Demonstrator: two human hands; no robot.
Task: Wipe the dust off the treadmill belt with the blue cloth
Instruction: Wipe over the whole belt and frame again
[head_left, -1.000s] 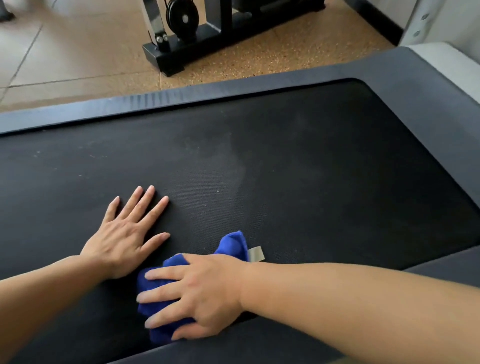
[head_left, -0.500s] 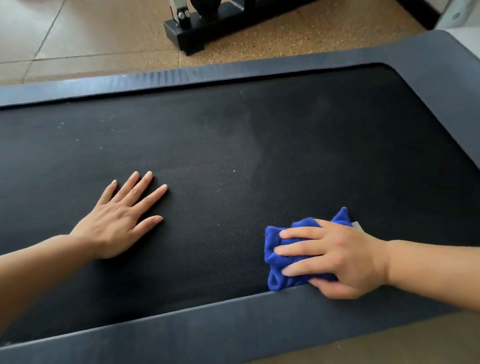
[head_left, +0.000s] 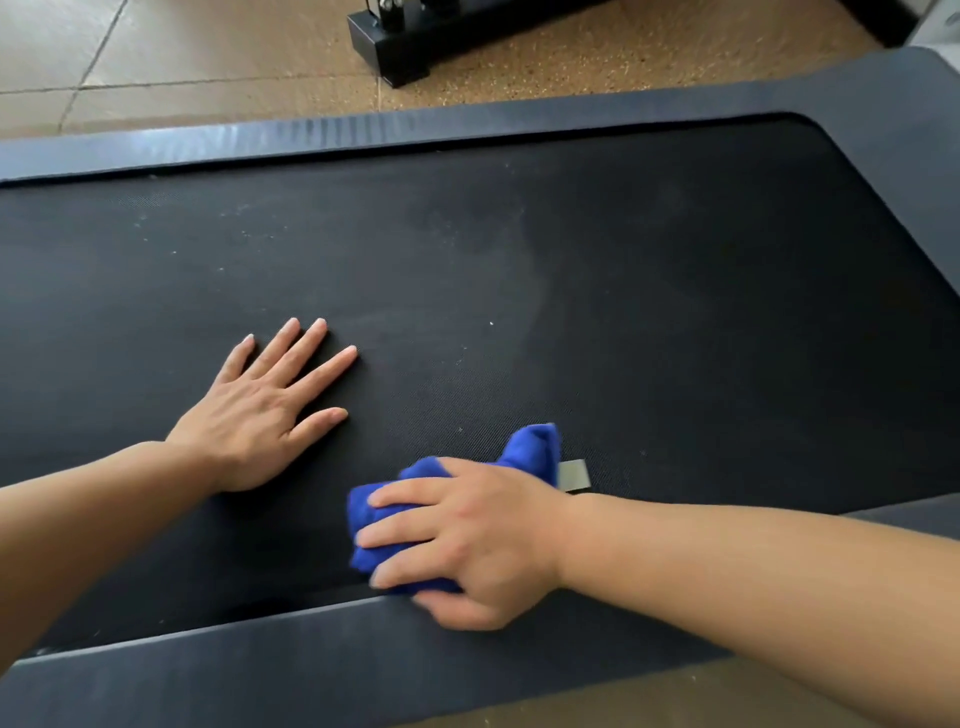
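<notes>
The right hand clamps the bunched cloth on the belt by its near rail; the left hand lies flat, empty. Dust specks remain across the belt's far side, so wiping seems partway.

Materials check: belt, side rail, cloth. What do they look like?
Treadmill belt: black, matte, fine woven-looking texture, likely rubberised fabric; pale dust specks sit on it.
Side rail: dark grey, smooth and low-sheen; the far rail shows ribbing, probably plastic or rubber.
Blue cloth: soft and fuzzy, bunched under the right hand, looks like microfibre, with a grey tag.
</notes>
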